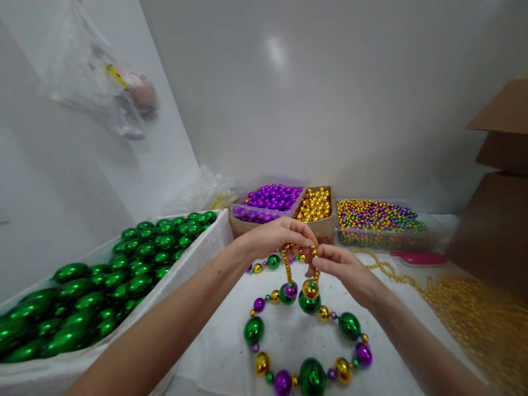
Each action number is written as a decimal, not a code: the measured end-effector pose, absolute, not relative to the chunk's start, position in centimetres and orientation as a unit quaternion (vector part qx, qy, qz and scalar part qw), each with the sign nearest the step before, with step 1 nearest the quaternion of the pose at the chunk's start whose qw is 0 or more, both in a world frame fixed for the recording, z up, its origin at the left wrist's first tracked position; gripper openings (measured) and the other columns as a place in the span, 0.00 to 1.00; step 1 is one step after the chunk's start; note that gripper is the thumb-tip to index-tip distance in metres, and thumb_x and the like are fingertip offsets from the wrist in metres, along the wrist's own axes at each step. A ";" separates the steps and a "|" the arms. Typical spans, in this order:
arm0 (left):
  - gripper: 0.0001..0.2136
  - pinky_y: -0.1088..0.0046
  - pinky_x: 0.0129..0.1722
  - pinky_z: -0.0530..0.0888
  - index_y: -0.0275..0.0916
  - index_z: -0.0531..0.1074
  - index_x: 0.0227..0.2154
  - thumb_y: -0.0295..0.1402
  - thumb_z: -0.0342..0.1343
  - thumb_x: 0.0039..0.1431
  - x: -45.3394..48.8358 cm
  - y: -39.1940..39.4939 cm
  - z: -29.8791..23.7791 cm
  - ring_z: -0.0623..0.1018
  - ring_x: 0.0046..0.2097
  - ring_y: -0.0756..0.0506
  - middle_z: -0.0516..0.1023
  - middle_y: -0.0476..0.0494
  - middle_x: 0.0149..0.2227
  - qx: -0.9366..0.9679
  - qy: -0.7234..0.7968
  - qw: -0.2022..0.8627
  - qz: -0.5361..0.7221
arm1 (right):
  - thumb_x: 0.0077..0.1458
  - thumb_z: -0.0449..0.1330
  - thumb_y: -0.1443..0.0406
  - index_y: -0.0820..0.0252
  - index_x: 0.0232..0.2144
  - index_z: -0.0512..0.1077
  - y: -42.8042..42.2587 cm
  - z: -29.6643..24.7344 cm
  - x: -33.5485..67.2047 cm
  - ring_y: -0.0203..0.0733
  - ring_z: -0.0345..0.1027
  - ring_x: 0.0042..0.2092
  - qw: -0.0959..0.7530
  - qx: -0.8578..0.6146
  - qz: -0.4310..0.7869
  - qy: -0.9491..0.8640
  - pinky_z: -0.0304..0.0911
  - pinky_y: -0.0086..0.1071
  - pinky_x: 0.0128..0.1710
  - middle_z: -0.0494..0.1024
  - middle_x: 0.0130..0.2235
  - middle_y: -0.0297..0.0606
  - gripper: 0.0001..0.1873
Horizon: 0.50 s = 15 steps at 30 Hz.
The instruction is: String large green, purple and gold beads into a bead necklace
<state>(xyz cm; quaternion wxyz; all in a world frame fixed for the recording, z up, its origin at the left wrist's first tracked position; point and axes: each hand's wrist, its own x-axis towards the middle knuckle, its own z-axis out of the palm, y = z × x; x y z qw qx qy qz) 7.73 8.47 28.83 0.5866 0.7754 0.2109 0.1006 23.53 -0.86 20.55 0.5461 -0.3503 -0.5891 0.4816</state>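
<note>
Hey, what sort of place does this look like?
Probably a small beadwork workspace: heaped green beads at left, purple beads and gold beads sorted at the back, and a multicolored bead strand held by the left hand and right hand.

The necklace [309, 302] is forming a rough ring on the white table [303, 341], its shiny green, purple and gold beads varying from large to small (a large green one is sitting nearest). At the far side, two strands [286, 263] of tiny gold beads are standing up side by side, their tops partly hiding behind fingers.
</note>
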 end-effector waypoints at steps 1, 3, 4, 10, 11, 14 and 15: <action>0.07 0.78 0.19 0.59 0.34 0.76 0.32 0.30 0.57 0.52 7.7 8.2 28.7 0.67 0.22 0.55 0.74 0.47 0.25 0.776 0.211 0.585 0.107 | 0.52 0.61 0.60 0.62 0.30 0.72 -0.9 20.7 23.4 0.36 0.67 0.33 0.544 -0.343 0.500 -0.580 0.59 0.31 0.37 0.74 0.29 0.34 0.09; 0.09 0.78 0.20 0.59 0.35 0.75 0.35 0.33 0.56 0.54 7.2 7.9 28.5 0.68 0.23 0.54 0.76 0.46 0.28 0.773 0.212 0.586 0.114 | 0.52 0.61 0.61 0.63 0.29 0.72 -1.2 20.3 23.7 0.34 0.65 0.29 0.551 -0.339 0.531 -0.547 0.58 0.30 0.33 0.72 0.25 0.32 0.09; 0.10 0.78 0.20 0.59 0.35 0.74 0.37 0.33 0.56 0.54 6.9 7.7 28.3 0.67 0.24 0.54 0.76 0.46 0.29 0.772 0.213 0.588 0.111 | 0.52 0.61 0.61 0.63 0.31 0.72 -1.4 19.9 23.9 0.34 0.65 0.28 0.556 -0.338 0.541 -0.533 0.57 0.29 0.32 0.71 0.24 0.32 0.09; 0.11 0.78 0.22 0.61 0.37 0.73 0.39 0.36 0.57 0.53 6.3 6.6 27.2 0.66 0.23 0.55 0.74 0.50 0.29 0.788 0.243 0.564 0.045 | 0.53 0.56 0.65 0.64 0.28 0.72 -2.3 18.4 24.1 0.35 0.63 0.26 0.560 -0.356 0.523 -0.535 0.55 0.30 0.29 0.71 0.21 0.33 0.07; 0.12 0.78 0.23 0.62 0.38 0.73 0.39 0.36 0.57 0.53 6.4 6.5 27.1 0.66 0.24 0.54 0.73 0.50 0.29 0.790 0.248 0.559 0.037 | 0.52 0.55 0.66 0.64 0.27 0.72 -2.4 18.4 24.0 0.35 0.63 0.25 0.564 -0.361 0.516 -0.535 0.54 0.30 0.29 0.70 0.21 0.34 0.07; 0.12 0.77 0.25 0.64 0.39 0.73 0.38 0.37 0.59 0.51 6.4 6.1 26.5 0.68 0.26 0.53 0.72 0.51 0.28 0.794 0.250 0.554 0.024 | 0.50 0.55 0.67 0.64 0.25 0.72 -2.7 18.4 23.7 0.35 0.62 0.24 0.576 -0.366 0.509 -0.525 0.54 0.30 0.28 0.70 0.20 0.33 0.07; 0.12 0.77 0.26 0.64 0.38 0.73 0.37 0.37 0.60 0.50 6.2 6.1 26.1 0.68 0.27 0.53 0.71 0.52 0.28 0.795 0.245 0.555 0.023 | 0.50 0.55 0.67 0.64 0.24 0.71 -2.8 18.4 23.7 0.35 0.62 0.24 0.581 -0.362 0.515 -0.517 0.55 0.30 0.27 0.69 0.20 0.33 0.07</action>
